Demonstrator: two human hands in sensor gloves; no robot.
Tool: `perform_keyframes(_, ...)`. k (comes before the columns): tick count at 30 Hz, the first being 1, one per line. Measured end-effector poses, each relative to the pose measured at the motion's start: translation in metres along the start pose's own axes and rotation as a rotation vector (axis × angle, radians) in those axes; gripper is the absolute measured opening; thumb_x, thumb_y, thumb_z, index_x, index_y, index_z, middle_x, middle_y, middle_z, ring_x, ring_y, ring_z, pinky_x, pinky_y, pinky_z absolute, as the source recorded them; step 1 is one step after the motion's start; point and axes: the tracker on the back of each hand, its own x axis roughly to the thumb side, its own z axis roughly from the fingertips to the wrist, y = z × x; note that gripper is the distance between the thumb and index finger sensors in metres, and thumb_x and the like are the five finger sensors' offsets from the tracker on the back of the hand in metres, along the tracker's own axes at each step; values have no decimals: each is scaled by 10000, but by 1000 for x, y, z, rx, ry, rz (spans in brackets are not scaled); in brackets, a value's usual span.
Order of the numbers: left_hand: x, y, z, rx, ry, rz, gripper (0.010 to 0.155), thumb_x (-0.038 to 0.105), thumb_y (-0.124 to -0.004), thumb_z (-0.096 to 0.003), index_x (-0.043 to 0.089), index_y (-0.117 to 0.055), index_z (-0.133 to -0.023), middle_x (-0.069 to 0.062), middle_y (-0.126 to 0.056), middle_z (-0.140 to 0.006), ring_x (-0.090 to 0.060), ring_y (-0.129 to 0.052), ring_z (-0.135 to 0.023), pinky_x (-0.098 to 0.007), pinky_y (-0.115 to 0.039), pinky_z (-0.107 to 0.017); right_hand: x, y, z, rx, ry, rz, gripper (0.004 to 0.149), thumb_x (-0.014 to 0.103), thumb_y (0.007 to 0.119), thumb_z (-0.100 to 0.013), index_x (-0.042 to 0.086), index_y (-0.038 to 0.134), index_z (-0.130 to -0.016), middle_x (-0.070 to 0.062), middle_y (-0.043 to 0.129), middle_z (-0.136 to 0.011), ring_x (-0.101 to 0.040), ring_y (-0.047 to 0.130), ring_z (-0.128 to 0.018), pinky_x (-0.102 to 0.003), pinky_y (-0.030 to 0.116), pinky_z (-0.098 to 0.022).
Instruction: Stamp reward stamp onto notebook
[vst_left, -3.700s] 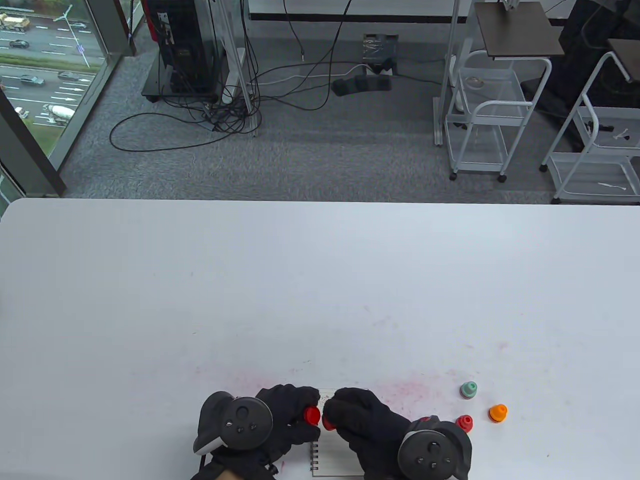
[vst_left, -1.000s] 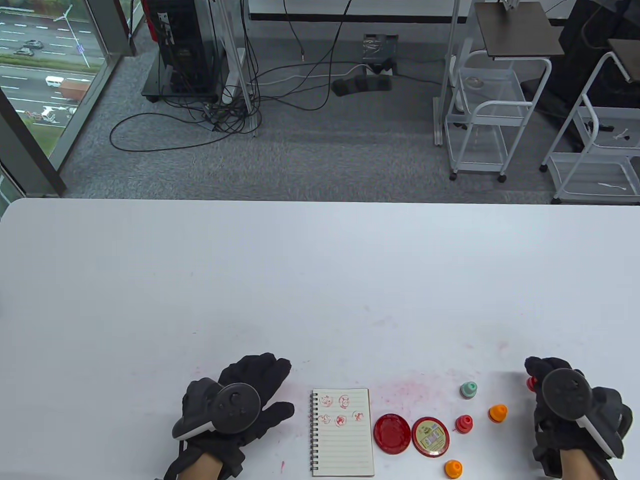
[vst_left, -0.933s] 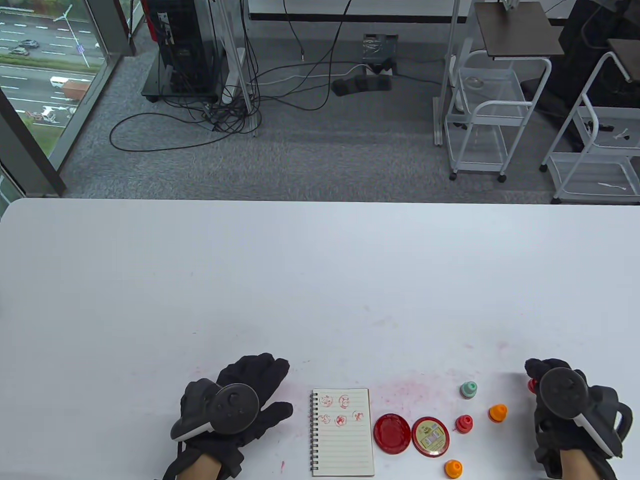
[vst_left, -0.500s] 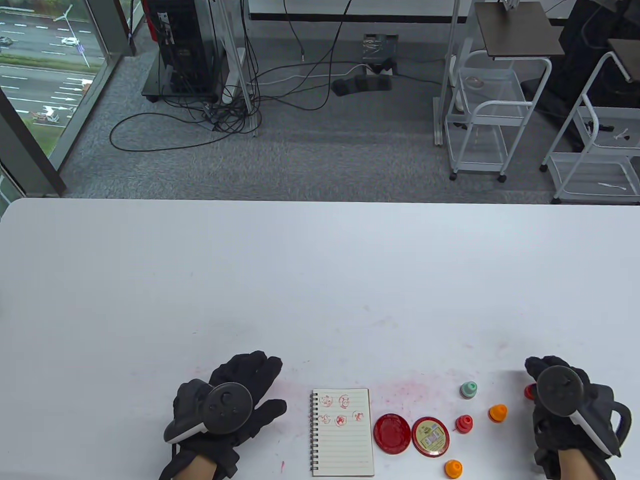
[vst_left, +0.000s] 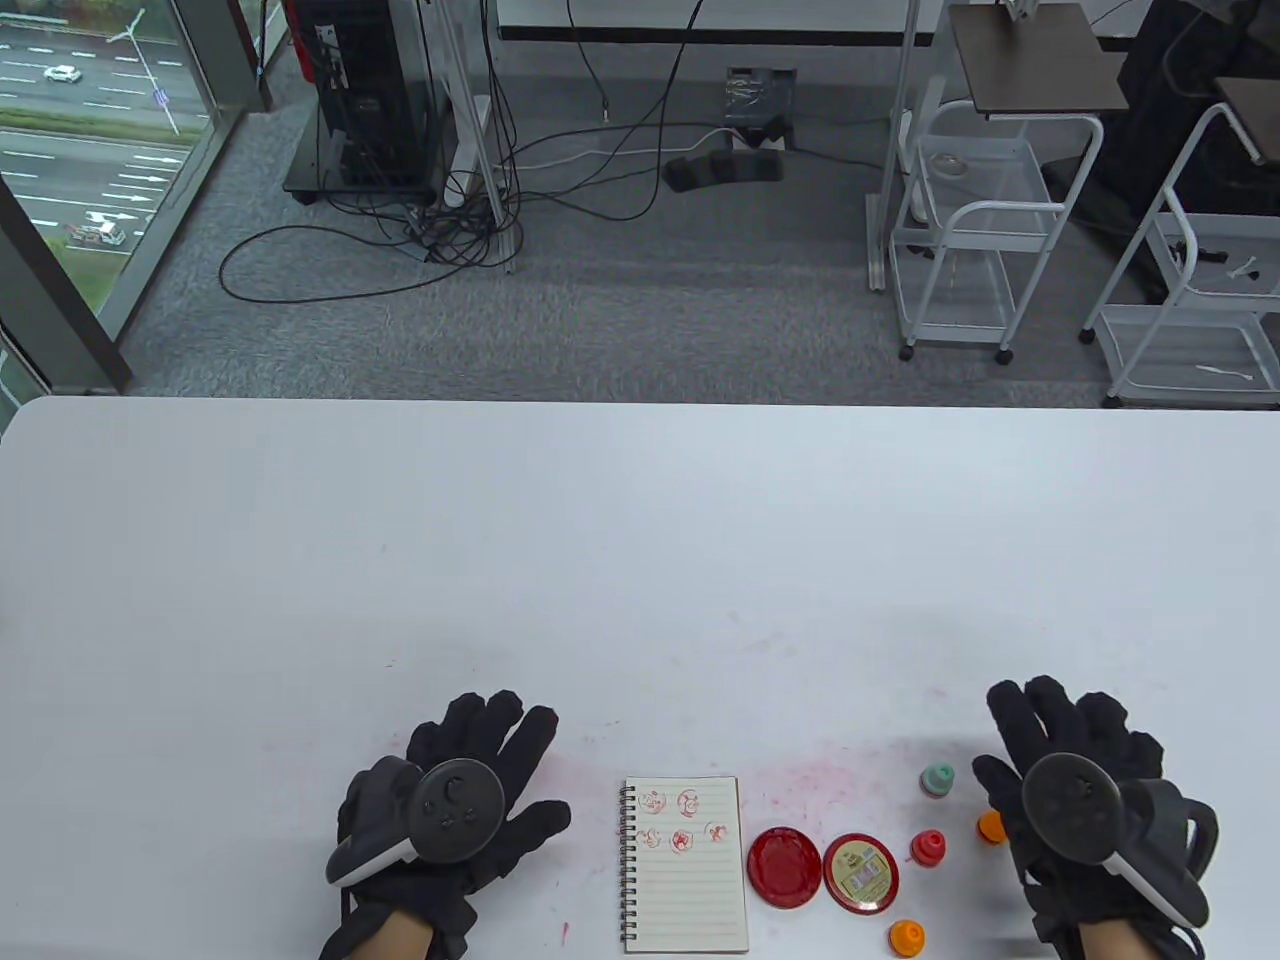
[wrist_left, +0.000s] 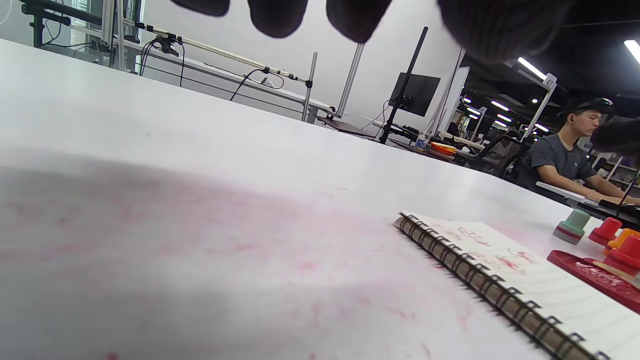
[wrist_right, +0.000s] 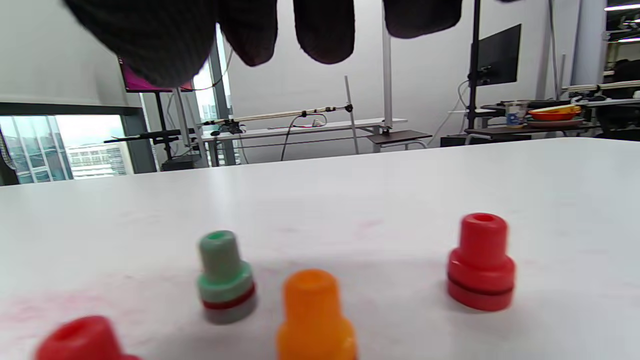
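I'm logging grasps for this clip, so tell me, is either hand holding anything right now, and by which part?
Nothing is held. The left hand lies flat with fingers spread beside the notebook; the right hand is open above the stamps, and the red stamp stands free.

The small spiral notebook lies flat and open near the table's front edge, with five red prints on its lined page. The red stamp stands upright on the table, probably beneath the right hand.
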Motion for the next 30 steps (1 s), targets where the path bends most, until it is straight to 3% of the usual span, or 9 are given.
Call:
perform_keyframes(6, -6, -1, 2, 23, 59, -70, 892, 687, -601, -503, 268, -301, -1231, -222, -221, -1273, -597, -238, -1106, -822, -316, -707, 53, -5, 4, 5, -111, -36, 679, 518, 655, -509, 303, 450, -1119, -105, 381, -1240, -628, 276, -1048, -877, 313, -633)
perform_keyframes(11, -1, -2, -1, 45, 78, -193, 893, 690, -599, -498, 269, -299, -1227, -217, -222, -1269, -590, -239, -1105, -824, -310, -704, 92, -1, 1, 49, -175, -11, 706, 548, 613, -517, 308, 369, -1134, -119, 270, -1254, -638, 157, -1040, -888, 226, -618)
perform_keyframes(14, 0, -1, -1, 58, 72, -183, 889, 686, -601, -497, 271, -304, -1225, -216, -223, -1269, -586, -243, -1107, -822, -311, -706, 107, 6, -6, 64, -184, 24, 733, 574, 597, -515, 310, 310, -1136, -121, 205, -1250, -653, 107, -1018, -891, 201, -600)
perform_keyframes(19, -7, 2, 0, 80, 84, -158, 884, 681, -607, -494, 268, -322, -1222, -213, -237, -1269, -582, -257, -1106, -818, -320, -709, 108, 29, -10, 102, -200, -10, 741, 564, 612, -507, 311, 293, -1126, -118, 170, -1240, -634, 58, -1013, -887, 156, -593)
perform_keyframes(22, -12, 5, 2, 111, 90, -150, 879, 674, -613, -494, 262, -338, -1220, -213, -253, -1267, -578, -271, -1107, -812, -334, -712, 107, 31, -8, 46, -223, 2, 736, 564, 624, -497, 302, 339, -1122, -110, 238, -1240, -623, 114, -1024, -886, 194, -592)
perform_keyframes(30, -14, 5, 9, 127, 98, -138, 872, 670, -613, -493, 265, -340, -1216, -210, -243, -1264, -568, -286, -1106, -801, -350, -718, 99, 40, -6, 120, -185, -11, 742, 567, 618, -501, 303, 313, -1124, -111, 191, -1238, -618, 78, -1017, -885, 171, -591)
